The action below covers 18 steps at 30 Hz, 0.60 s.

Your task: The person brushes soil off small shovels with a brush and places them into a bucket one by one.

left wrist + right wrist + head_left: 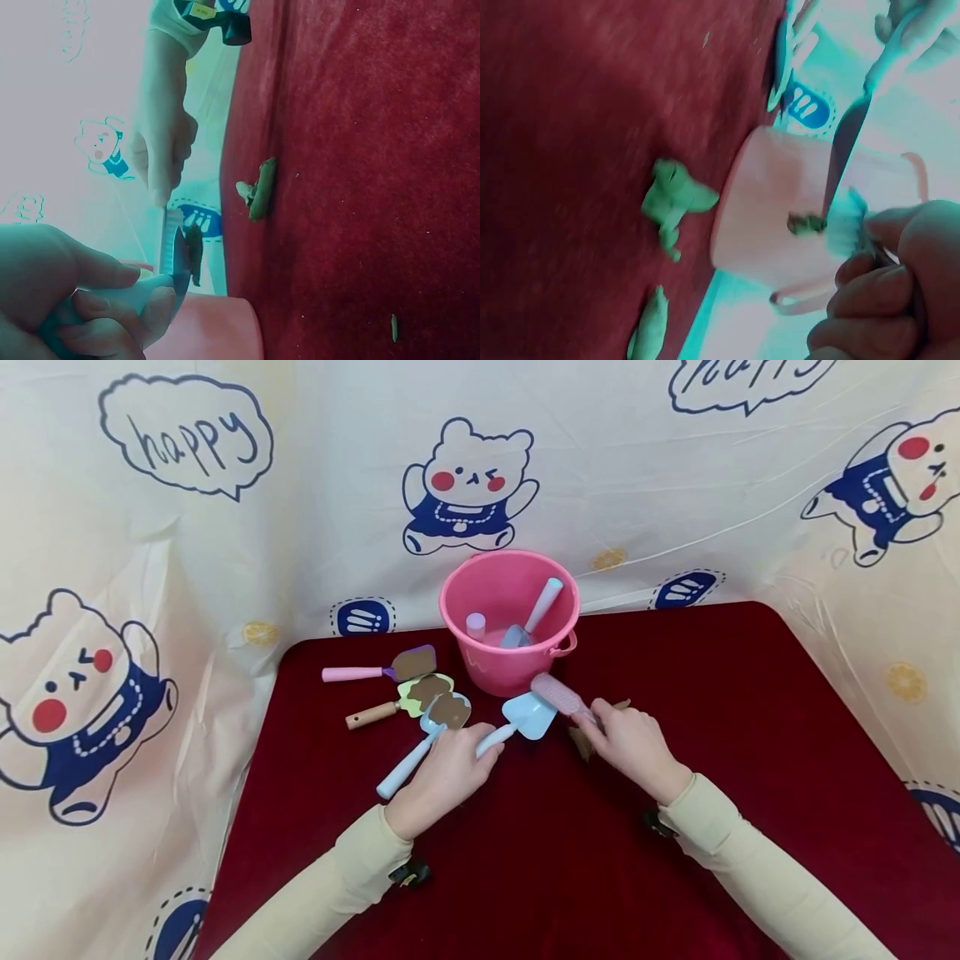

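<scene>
My left hand [450, 768] grips the white handle of a light blue toy shovel [529, 717], held up in front of the pink bucket. In my right hand [633, 747] is a pale purple brush [557, 693]. Its bristles [171, 232] meet the shovel's blade, as both wrist views show. A brown clay-like clump [804, 223] clings at the blade's underside, by the bristle tips. Below the right hand, more brown lumps [673, 196] lie on the dark red cloth, partly hidden by that hand in the head view.
Behind the hands stands the pink bucket [491, 668], with a blue-handled shovel [543, 604] and a lilac handle end [476, 625] inside. To its left lie a pink-handled shovel [352, 674], a wooden-handled green one [372, 716] and a blue one [405, 770], their blades smeared brown.
</scene>
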Each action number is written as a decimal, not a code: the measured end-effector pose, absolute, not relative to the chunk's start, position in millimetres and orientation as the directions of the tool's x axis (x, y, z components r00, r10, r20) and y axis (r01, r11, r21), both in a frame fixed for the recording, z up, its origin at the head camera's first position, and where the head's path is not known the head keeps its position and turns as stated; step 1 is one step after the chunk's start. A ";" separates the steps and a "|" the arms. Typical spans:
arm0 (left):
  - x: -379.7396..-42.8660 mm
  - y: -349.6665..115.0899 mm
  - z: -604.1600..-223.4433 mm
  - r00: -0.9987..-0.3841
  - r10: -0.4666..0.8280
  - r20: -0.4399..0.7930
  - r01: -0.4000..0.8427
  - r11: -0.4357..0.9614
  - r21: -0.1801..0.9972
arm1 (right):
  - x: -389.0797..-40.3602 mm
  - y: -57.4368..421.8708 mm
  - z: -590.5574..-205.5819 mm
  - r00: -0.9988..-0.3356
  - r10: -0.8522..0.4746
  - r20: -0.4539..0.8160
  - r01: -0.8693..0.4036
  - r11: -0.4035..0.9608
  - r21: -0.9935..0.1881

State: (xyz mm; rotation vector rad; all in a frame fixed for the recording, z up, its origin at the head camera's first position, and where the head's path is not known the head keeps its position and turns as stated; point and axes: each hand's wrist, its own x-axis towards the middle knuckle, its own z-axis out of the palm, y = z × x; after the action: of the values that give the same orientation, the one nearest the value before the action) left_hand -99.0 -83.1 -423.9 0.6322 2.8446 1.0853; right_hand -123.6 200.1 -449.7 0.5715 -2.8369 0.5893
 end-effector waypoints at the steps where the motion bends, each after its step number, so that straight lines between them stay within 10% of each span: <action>1: -99.0 -83.2 -423.3 -0.916 0.385 0.111 0.361 0.673 0.645 | -124.2 201.8 -449.7 -0.916 -0.305 0.262 -0.383 0.860 -0.336; 18: -97.1 -85.7 -424.7 -0.921 0.376 0.100 0.348 0.679 0.646 | -122.3 201.5 -451.7 -0.939 -0.269 0.214 -0.333 0.868 -0.367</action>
State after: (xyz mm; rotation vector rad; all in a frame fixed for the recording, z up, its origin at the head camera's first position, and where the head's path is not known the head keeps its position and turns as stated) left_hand -97.1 -85.7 -424.7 0.6125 2.8414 1.0801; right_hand -122.3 201.5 -451.7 0.4677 -2.8849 0.6090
